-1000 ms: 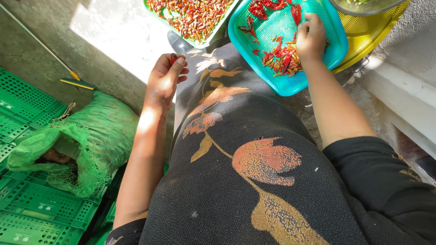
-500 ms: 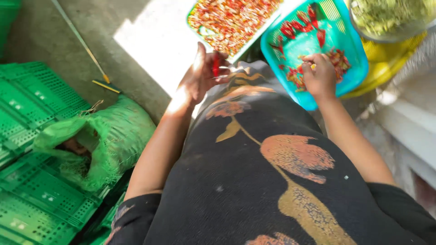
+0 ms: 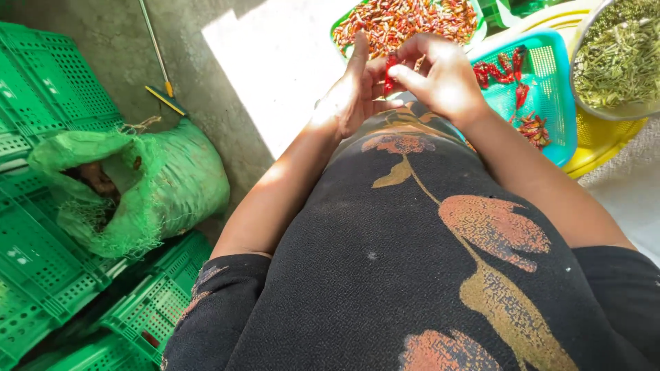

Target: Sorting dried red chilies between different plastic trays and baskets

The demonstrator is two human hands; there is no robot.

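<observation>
Both hands meet above my knee, which is covered by a black cloth with orange flowers. My left hand (image 3: 354, 93) and my right hand (image 3: 440, 75) pinch one small red chilli (image 3: 390, 74) between their fingers. Just beyond them lies a green tray (image 3: 338, 24) heaped with red chillies. To the right sits a turquoise basket (image 3: 560, 110) holding a few red chillies.
A grey bowl (image 3: 619, 110) of green stems rests on a yellow basket (image 3: 605, 144) at the far right. A green mesh sack (image 3: 151, 185) lies open at my left, among green plastic crates (image 3: 41, 103). A thin stick (image 3: 155, 48) lies on the concrete floor.
My right hand left the turquoise basket and came to the left hand. The left hand rose from my knee; both now hold a chilli together. The view shifted right.
</observation>
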